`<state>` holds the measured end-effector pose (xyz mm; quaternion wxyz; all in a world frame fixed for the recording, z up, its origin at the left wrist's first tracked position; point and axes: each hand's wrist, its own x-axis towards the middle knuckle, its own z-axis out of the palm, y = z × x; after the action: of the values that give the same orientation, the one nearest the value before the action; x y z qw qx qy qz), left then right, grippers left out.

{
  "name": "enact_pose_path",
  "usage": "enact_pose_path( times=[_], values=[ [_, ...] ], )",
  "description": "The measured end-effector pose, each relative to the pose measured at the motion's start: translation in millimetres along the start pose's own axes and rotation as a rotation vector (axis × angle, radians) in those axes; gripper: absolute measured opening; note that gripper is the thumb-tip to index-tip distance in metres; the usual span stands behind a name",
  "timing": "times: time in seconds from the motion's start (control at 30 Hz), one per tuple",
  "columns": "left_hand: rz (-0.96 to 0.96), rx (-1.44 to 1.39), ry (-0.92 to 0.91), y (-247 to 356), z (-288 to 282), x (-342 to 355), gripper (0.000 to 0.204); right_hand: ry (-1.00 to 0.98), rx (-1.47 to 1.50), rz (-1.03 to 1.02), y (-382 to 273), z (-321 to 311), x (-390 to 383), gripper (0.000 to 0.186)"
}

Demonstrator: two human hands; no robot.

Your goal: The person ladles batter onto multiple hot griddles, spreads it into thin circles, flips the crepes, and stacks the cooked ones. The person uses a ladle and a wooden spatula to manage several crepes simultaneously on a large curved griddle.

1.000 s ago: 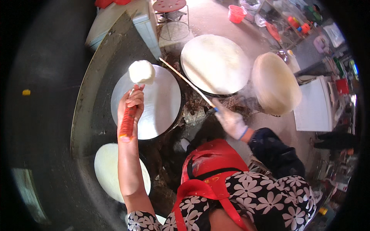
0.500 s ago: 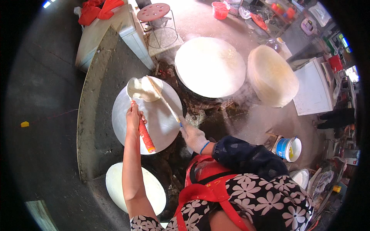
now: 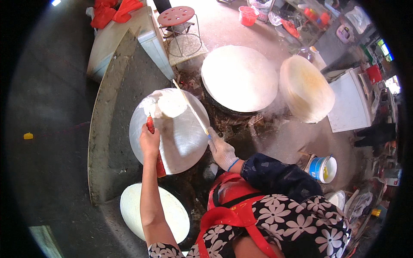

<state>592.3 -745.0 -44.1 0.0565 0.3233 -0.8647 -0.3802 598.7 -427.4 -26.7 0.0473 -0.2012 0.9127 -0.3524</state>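
Note:
My left hand (image 3: 149,142) is wrapped round the red handle of a ladle (image 3: 161,167). The ladle's white-coated bowl is over the far left part of a round silver griddle (image 3: 189,146), hard to separate from the batter. A pale round patch of batter (image 3: 172,104) lies on the metal beside it. In a white knitted glove, my right hand (image 3: 223,152) grips a long thin wooden stick (image 3: 193,112), blue near the grip, slanting across the griddle's right side toward its far edge. Whether the stick touches the batter I cannot tell.
A second griddle covered in white (image 3: 239,77) stands beyond, with a large round flatbread (image 3: 306,88) to its right. Another white-covered round (image 3: 161,210) lies below my left forearm. A curved grey partition (image 3: 114,103) borders the left; a bucket (image 3: 322,168) stands at right.
The ladle's bowl has tipped and lowered, and its batter now lies in a pale patch on the griddle. My left hand has turned the handle more upright. The stick stays in my right hand.

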Motion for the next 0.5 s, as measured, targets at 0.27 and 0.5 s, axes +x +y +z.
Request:
enact_pose_path(
  times=[0.27, 0.5],
  values=[
    [0.03, 0.093, 0.085, 8.6, 2.6, -10.8, 0.045, -0.318, -0.067, 0.15, -36.9, 20.6, 8.7, 0.067],
    [-0.046, -0.015, 0.078, -8.7, -7.2, -26.1, 0.042, -0.29, -0.154, 0.171, -31.1, 11.7, 27.6, 0.063]
  ],
)
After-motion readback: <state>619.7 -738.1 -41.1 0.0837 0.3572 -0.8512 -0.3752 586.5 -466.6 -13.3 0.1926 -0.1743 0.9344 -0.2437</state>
